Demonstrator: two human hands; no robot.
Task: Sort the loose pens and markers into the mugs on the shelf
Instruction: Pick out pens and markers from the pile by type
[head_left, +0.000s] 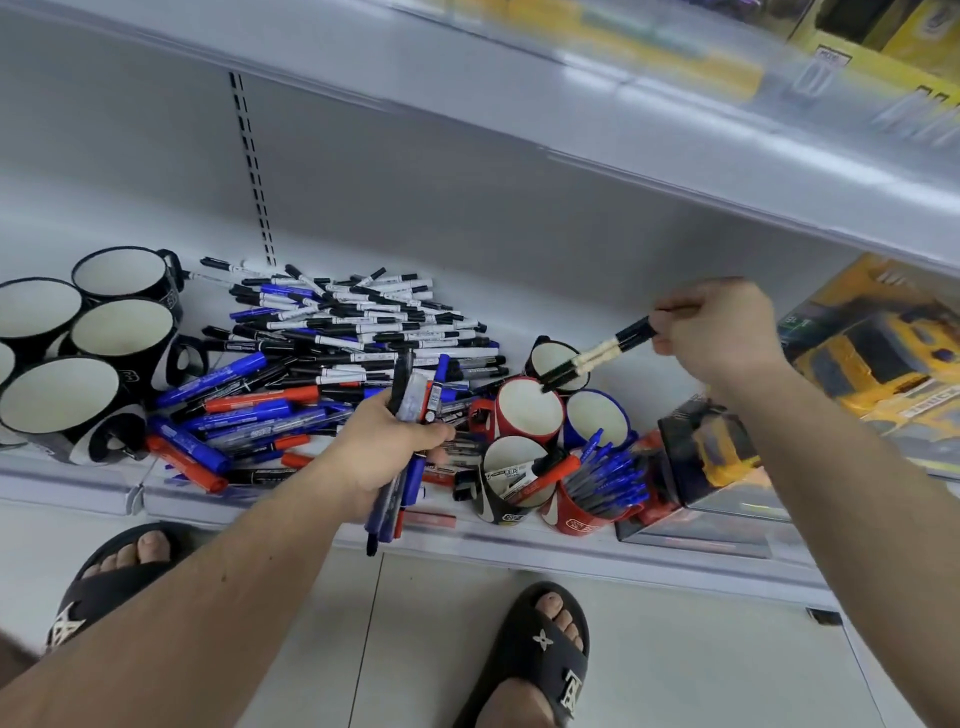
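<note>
1. My left hand (387, 457), lower centre of the frame, is curled round a mixed bundle of markers (410, 415): black, blue and red barrels stick out above and below the fist.
2. My right hand (719, 332), centre right, pinches a small bunch of black-and-white pens (597, 353) at their upper ends. The pens slant down to the left, with their lower tips over the rear black mug (553, 361) and just above the rim of the red mug (527, 410).
3. The loose pile of pens and markers (337, 353) lies on the white shelf (519, 291), centre left of the frame. Thin white-barrelled pens are toward the back; thick blue and red markers are toward the front edge.
4. Five black mugs (98, 332) with pale insides stand grouped at the left edge, just beside the pile.
5. A blue mug (597, 418) stands just right of the red mug.
6. In front, a black-and-white mug (506, 483) holds a few markers, one of them red. Beside it, a second red mug (582, 512) is packed with blue pens (610, 475).
7. Boxed yellow toy trucks (883, 364) occupy the shelf at far right.
8. My feet in black sandals (540, 649) stand on the pale floor at the bottom of the frame.
</note>
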